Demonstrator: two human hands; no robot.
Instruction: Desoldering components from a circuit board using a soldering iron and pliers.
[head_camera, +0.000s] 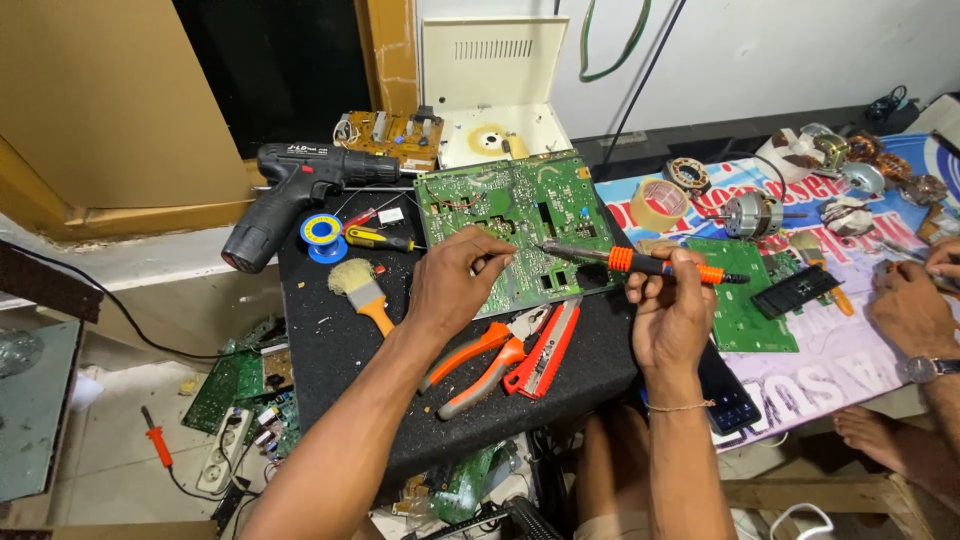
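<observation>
A large green circuit board (510, 205) lies on a black foam-topped bench (330, 340). My right hand (672, 305) grips a soldering iron (640, 263) with orange and black handle, its tip pointing left onto the board. My left hand (455, 280) rests on the board's near edge, fingers pinched together close to the iron's tip; a thin strand of solder seems to be in them.
Orange-handled pliers (480, 360) and a red cutter (545, 350) lie in front of me. A brush (360, 290), solder spool (322, 232), black drill (295, 190), tape roll (660, 205), a second green board (740, 300) and motor parts surround. Another person's hand (915, 305) works at right.
</observation>
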